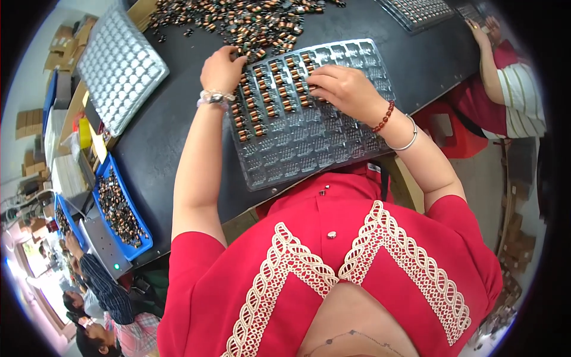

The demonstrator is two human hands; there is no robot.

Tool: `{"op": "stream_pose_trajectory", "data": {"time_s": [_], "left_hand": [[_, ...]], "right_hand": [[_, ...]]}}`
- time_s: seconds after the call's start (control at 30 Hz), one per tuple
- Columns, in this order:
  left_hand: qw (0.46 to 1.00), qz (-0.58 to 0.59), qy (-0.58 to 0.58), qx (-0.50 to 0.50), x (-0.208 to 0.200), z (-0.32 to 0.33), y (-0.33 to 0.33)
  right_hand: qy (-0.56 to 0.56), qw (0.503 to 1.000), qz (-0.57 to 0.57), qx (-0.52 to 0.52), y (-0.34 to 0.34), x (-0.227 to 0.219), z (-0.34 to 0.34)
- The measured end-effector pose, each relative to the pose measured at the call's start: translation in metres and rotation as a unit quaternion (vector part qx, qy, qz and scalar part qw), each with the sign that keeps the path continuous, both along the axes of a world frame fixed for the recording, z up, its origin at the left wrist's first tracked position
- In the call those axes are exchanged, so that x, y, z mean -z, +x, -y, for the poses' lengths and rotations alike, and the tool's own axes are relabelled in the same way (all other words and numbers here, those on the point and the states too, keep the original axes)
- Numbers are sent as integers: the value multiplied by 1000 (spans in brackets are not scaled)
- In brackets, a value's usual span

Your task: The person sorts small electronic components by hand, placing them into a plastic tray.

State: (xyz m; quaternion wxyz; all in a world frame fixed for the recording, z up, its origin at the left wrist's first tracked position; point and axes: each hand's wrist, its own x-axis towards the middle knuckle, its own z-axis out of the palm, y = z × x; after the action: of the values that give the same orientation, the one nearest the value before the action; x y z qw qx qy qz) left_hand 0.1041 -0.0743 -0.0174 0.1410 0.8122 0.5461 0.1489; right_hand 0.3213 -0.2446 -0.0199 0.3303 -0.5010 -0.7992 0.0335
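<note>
A clear plastic tray (297,143) with rows of moulded pockets lies in front of me on the dark table. Small copper-wound coils (253,100) fill many pockets in its left and far-middle part. My left hand (221,72) is at the tray's far left corner, fingers curled beside a heap of loose coils (256,27); what its fingertips hold is too small to make out. Over the middle of the tray is my right hand (345,89), fingers together and bent down at a row of coils. Its fingertips hide whatever is between them.
A stack of white pocketed trays (122,71) stands at the left. Blue bins (147,241) of small parts sit at the table's left edge. Another filled tray (416,12) lies at the far right, near a co-worker's hands (479,33). More people are at lower left.
</note>
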Motion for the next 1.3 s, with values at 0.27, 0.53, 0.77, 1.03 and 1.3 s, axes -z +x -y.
{"op": "stream_pose_trajectory", "data": {"time_s": [0.27, 0.53, 0.77, 1.03, 1.3], "left_hand": [[992, 114, -43, -42, 17, -4, -5], [971, 180, -130, -94, 30, -18, -14], [953, 214, -202, -67, 18, -18, -15], [927, 324, -189, -9, 11, -1, -23], [904, 379, -198, 10, -18, 61, -37]], "right_hand": [[-16, 998, -58, -13, -4, 20, 33], [-37, 996, -86, -2, 2, 28, 34], [-112, 991, -76, 20, 5, 23, 40], [-56, 989, -50, 129, 15, 6, -51], [-47, 979, 28, 197, 11, 18, -109]]}}
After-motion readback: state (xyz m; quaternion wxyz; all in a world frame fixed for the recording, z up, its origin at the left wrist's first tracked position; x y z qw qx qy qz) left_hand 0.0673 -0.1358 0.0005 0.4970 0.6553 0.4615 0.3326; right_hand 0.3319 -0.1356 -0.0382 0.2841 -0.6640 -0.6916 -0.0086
